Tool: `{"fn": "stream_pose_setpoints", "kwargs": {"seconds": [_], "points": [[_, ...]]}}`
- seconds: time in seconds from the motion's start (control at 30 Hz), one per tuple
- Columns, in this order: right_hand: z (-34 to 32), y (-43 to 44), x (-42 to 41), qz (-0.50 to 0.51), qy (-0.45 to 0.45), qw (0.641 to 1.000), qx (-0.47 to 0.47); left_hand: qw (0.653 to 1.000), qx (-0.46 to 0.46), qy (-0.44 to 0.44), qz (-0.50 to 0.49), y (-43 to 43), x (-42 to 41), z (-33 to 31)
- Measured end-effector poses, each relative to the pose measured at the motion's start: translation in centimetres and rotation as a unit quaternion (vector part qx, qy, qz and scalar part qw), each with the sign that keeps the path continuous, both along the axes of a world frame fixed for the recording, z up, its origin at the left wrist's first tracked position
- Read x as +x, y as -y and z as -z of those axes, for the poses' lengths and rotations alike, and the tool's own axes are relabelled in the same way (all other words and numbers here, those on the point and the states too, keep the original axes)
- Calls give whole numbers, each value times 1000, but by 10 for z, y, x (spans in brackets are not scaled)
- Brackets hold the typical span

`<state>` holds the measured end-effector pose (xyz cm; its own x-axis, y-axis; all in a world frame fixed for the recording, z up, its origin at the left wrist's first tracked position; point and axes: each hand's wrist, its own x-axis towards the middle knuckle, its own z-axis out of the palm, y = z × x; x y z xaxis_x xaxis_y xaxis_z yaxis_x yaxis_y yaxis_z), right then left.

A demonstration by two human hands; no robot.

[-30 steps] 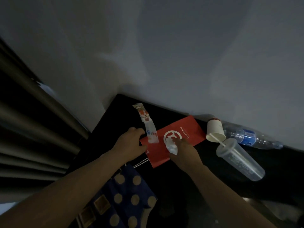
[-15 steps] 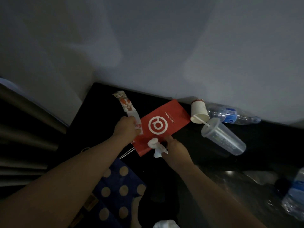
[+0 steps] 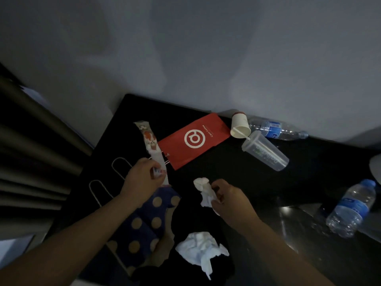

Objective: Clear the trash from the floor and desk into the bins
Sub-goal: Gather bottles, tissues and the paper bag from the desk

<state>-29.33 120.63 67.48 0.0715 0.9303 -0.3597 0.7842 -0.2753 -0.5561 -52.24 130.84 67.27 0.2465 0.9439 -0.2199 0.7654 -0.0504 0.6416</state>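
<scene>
My left hand (image 3: 142,179) grips the near end of a long printed snack wrapper (image 3: 150,142) that stretches away over the black desk (image 3: 226,172). A small crumpled white tissue (image 3: 204,190) is pinched in my right hand (image 3: 228,200), just above the desk. A flat red paper bag (image 3: 194,139) with a white ring logo lies beyond both hands. A bigger crumpled white tissue (image 3: 201,249) sits near the front edge.
A paper cup (image 3: 240,125), a clear plastic cup (image 3: 266,151) with a straw and a water bottle (image 3: 276,130) lie at the back right. Another bottle (image 3: 352,209) lies at the right. A blue dotted bag (image 3: 144,221) with white handles lies under my left arm.
Both hands have drawn back toward me off the red bag. The right hand carried the small tissue with it; the left pulled the wrapper's end nearer. The view widened to show the big tissue.
</scene>
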Motion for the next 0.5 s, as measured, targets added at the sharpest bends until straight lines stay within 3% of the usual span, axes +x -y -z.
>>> {"fn": "stream_pose_setpoints", "kwargs": {"seconds": [0.5], "points": [[15, 74, -39, -147, 26, 985, -86, 992, -97, -16, -80, 117, -42, 20]]}}
